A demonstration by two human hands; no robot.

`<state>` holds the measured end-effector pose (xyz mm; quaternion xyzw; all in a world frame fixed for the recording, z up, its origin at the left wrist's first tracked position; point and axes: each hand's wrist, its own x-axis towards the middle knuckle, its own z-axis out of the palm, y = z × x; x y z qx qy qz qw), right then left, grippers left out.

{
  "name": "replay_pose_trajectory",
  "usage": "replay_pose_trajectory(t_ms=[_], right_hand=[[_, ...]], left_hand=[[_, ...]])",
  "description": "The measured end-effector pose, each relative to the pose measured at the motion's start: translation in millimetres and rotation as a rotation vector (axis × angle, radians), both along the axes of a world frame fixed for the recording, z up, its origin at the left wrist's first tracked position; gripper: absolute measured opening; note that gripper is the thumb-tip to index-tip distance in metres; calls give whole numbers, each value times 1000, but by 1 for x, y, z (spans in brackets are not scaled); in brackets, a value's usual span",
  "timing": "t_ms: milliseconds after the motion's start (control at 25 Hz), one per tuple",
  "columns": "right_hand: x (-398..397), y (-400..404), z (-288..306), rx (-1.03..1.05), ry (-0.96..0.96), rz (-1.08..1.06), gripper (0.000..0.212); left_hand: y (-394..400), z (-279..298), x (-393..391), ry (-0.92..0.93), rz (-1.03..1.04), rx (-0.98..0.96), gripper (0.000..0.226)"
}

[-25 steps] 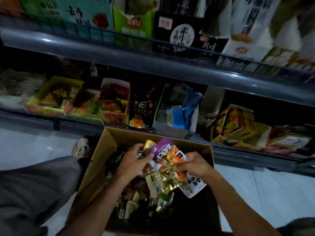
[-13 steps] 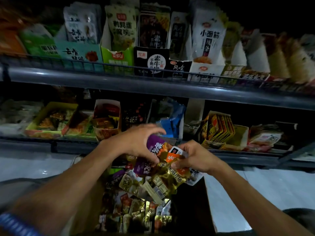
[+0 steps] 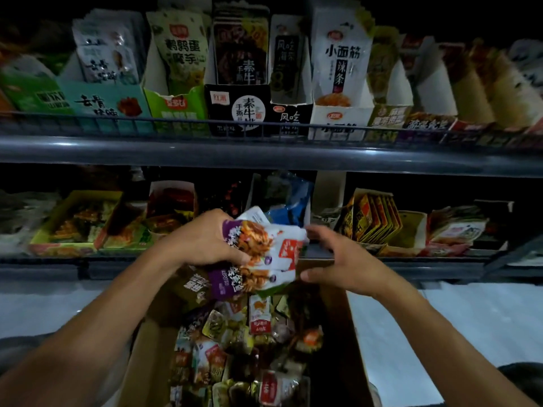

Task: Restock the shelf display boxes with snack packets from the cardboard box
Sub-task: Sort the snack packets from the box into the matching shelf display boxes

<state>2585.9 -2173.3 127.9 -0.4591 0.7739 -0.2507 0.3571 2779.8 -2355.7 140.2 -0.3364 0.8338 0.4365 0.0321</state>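
1. Left hand (image 3: 202,239) clenched around a bunch of purple and white snack packets (image 3: 258,251), lifted above the cardboard box (image 3: 338,333) and held in front of the lower shelf (image 3: 264,259).
2. Right hand (image 3: 338,259) now released, fingers spread and relaxed, just beside the right edge of the bunch; touching it or not, cannot tell.
3. Changed since a second ago: both hands then down in the box, sorting a mixed handful with golden packets inside. Now only purple and white packets in the bunch, all carried by the left hand, and raised to shelf height.
4. Golden packets no longer in the hands; probably dropped back among the loose packets (image 3: 235,348) in the box.
5. Meaning for the task: sorting of one kind seems finished, placing comes next.
6. Display boxes (image 3: 173,212) on the lower shelf directly behind the hands; matching box not yet clear, the shelf too dark to read.
7. Risk: loosely bundled packets may slip from one hand during the move.
8. Many packets left in the box, so restocking far from finished.
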Motion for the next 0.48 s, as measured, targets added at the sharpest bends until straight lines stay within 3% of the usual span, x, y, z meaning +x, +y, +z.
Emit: replay_pose_trajectory(t_ms=[40,120,200,240,400,480], right_hand=[[4,1,3,-107,-114,-148,83],[18,2,5,-294,-521,-469,77],[36,0,4,-333,-918,-576,74],[43,-1,3,-323,-1020,-559,72],[43,-8,2,-418,-1002,-691,69],[32,-8,6,-485,-951,-728,58]], left_hand=[[0,7,2,70,73,43,16],[8,18,3,258,257,189,23],[21,21,0,424,411,339,31],[29,21,-2,482,458,395,34],[46,19,-12,561,512,547,36],[44,21,-11,555,497,595,40]])
